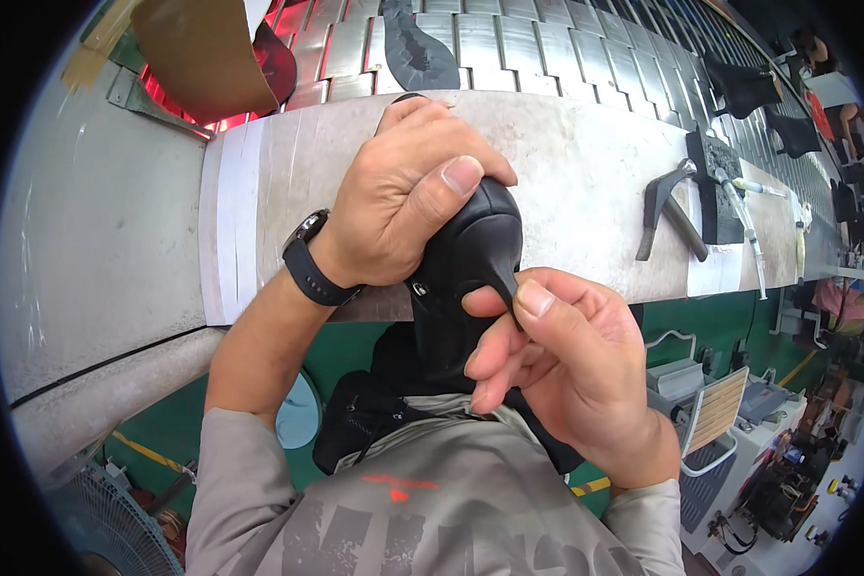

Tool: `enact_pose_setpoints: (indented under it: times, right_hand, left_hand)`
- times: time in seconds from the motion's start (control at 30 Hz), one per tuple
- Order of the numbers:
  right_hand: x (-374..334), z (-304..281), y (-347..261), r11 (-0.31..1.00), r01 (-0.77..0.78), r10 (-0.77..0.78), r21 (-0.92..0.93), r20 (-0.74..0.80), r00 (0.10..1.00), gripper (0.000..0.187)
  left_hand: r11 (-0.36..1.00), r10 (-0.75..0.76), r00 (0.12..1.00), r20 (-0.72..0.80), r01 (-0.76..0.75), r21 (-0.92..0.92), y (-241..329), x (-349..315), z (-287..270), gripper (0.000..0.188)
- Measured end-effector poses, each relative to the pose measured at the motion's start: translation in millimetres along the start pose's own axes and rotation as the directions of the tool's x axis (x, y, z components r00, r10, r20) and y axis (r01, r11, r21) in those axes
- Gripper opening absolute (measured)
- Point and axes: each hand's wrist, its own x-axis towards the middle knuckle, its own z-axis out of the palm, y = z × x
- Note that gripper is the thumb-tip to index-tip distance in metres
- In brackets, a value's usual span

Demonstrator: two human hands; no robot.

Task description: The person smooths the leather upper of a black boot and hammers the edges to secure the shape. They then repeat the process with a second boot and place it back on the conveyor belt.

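A black leather shoe (494, 216) is held upright at the front edge of the work table, in front of my body. My left hand (403, 197), with a dark watch on its wrist, is wrapped over the shoe's upper left side, thumb pressed along it. My right hand (576, 350) pinches a flap of the black leather between thumb and forefinger and draws it out to a point at the shoe's right side. A small metal eyelet shows below my left hand. Both hands hide part of the shoe, so its full shape cannot be told.
Beyond the pale table (586, 173) runs a metal slat conveyor (509, 48) carrying a dark shoe sole (420, 53). At the table's right lie a hammer (684, 226), a black slab (725, 206) and thin syringe-like tubes (744, 221). Bent brown board (197, 58) stands far left, above red light.
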Motion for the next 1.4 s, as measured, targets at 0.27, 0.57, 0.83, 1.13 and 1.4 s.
enact_pose_setpoints:
  times: [0.27,0.57,0.83,1.13,1.4]
  right_hand:
    - [-1.1,0.8,0.8,1.0,0.014,-0.014,0.026,-0.022,1.0,0.035]
    - [29.7,-13.2,-54.2,0.906,0.042,-0.139,-0.421,-0.204,0.969,0.041]
    - [49.8,-21.8,-83.7,0.151,-0.04,-0.326,-0.988,-0.088,0.941,0.054]
    - [57.7,-59.7,-54.6,0.119,0.268,-0.549,-0.956,0.161,0.82,0.049]
    - [63.9,-83.7,-24.4,0.28,0.336,-0.593,-0.899,0.113,0.797,0.047]
  left_hand:
    - [0.997,0.071,0.997,0.022,-0.071,0.002,-3.8,1.0,-0.2,0.046]
    - [0.992,-0.117,0.993,-0.003,0.117,0.044,-11.4,41.8,18.7,0.032]
    - [0.989,-0.094,0.995,0.033,0.09,0.114,-11.1,64.5,34.9,0.039]
    - [0.95,-0.31,0.951,0.013,0.31,-0.037,-8.9,59.8,43.6,0.035]
    - [0.984,-0.175,0.984,-0.019,0.175,-0.026,-22.7,58.6,50.1,0.039]
